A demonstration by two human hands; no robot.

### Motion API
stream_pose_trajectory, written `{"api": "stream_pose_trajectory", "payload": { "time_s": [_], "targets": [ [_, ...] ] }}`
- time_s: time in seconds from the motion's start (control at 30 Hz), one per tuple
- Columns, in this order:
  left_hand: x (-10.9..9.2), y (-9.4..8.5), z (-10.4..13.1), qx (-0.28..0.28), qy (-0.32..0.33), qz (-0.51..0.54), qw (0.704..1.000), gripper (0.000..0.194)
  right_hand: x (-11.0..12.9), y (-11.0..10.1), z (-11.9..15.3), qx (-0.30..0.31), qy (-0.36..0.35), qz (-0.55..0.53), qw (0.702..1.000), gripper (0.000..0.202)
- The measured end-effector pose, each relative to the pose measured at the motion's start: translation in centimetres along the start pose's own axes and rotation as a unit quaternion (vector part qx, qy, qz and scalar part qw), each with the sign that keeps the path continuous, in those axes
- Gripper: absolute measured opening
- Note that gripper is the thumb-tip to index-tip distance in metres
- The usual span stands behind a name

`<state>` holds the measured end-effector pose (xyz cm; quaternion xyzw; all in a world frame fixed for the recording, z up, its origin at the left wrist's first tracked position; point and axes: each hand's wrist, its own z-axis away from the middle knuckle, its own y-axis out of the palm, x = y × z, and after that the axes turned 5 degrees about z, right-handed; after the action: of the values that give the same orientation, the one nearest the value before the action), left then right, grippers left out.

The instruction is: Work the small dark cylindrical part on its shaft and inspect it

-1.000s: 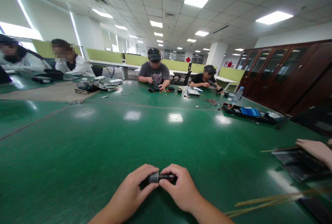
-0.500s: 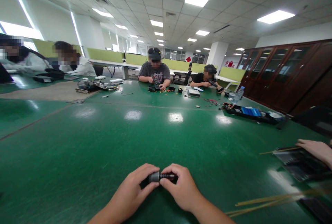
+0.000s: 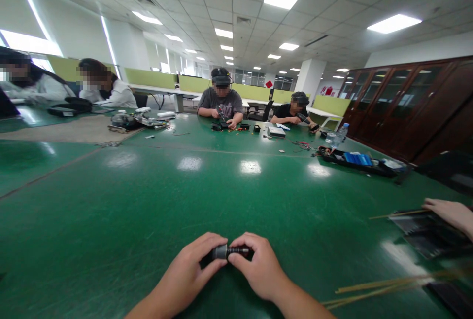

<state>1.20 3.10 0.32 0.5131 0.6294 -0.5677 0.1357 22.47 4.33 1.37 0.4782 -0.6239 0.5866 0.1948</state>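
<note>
Near the front of the green table, both hands grip one dark cylindrical piece (image 3: 220, 251) lying crosswise, with a smooth grey collar and a narrower ribbed shaft. I cannot make out its exact kind. Fingers and thumb of my left hand (image 3: 189, 268) close around the wide grey end. My right hand (image 3: 261, 265) pinches the ribbed shaft (image 3: 238, 250) close to the collar, thumb below and fingers above. The palms hide both ends of the piece.
At right, another person's hand (image 3: 449, 214) rests on a dark flat case (image 3: 428, 232). Thin yellow sticks (image 3: 384, 287) lie nearer. Further back are a black tray (image 3: 364, 163) with blue packets and a water bottle (image 3: 340, 135). Several people sit around the table.
</note>
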Motion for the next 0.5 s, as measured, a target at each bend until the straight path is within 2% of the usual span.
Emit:
{"api": "stream_pose_trajectory", "payload": {
  "time_s": [0.5],
  "targets": [
    [-0.16, -0.16, -0.01, -0.008, 0.004, 0.004, 1.0, 0.029, 0.23, -0.06, 0.01, 0.0, 0.004, -0.006, 1.0, 0.008]
  ]
}}
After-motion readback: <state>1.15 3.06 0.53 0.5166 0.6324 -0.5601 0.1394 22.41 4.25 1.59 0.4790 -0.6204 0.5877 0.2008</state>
